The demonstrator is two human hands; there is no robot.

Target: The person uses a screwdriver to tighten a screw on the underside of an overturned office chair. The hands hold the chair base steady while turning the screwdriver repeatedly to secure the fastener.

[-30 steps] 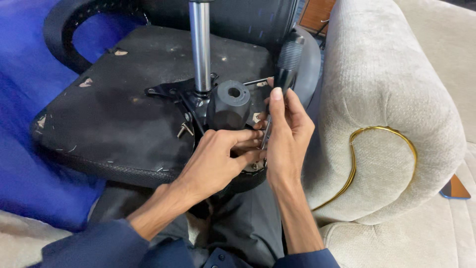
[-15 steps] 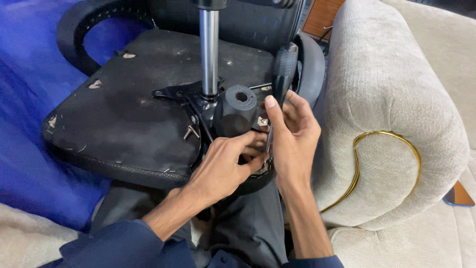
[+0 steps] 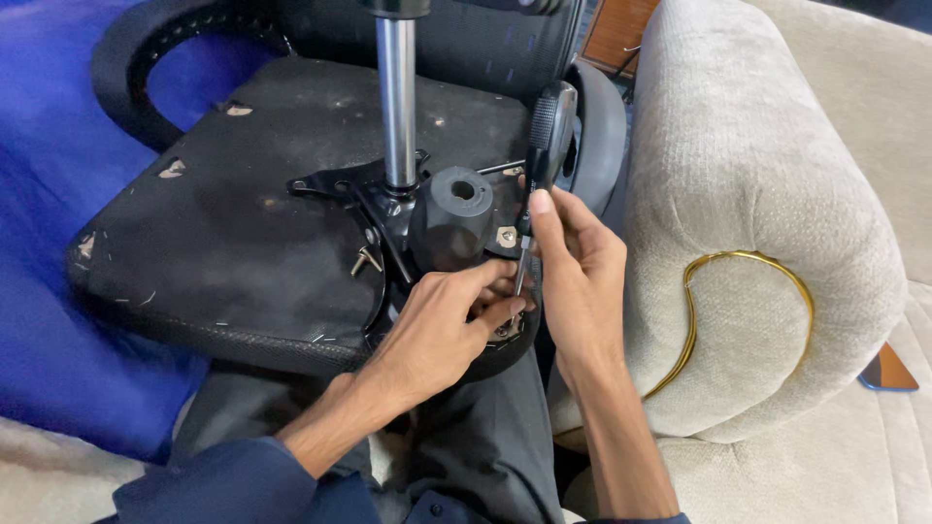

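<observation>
**Screwdriver set at the edge of the chair's base plate**

The screwdriver (image 3: 540,165) stands nearly upright, black handle topmost, its thin shaft running down to the near edge of the metal plate (image 3: 374,199) under the upturned chair seat (image 3: 243,243). The right hand (image 3: 573,281) is closed around the shaft and lower handle, forefinger laid up along the grip. The left hand (image 3: 442,325) pinches narrowly at the tip, fingers curled over the spot so the screw itself cannot be seen. Just behind the hands sits a black round knob (image 3: 451,218), and beside it the chrome gas cylinder (image 3: 396,97) rises from the plate. A loose-looking screw (image 3: 365,260) sticks up to the left. A beige sofa arm (image 3: 757,223) with gold trim lies right; blue cloth (image 3: 49,194) left. Compared with half a second ago, the hands hold the same grip; the view has merely shifted slightly
</observation>
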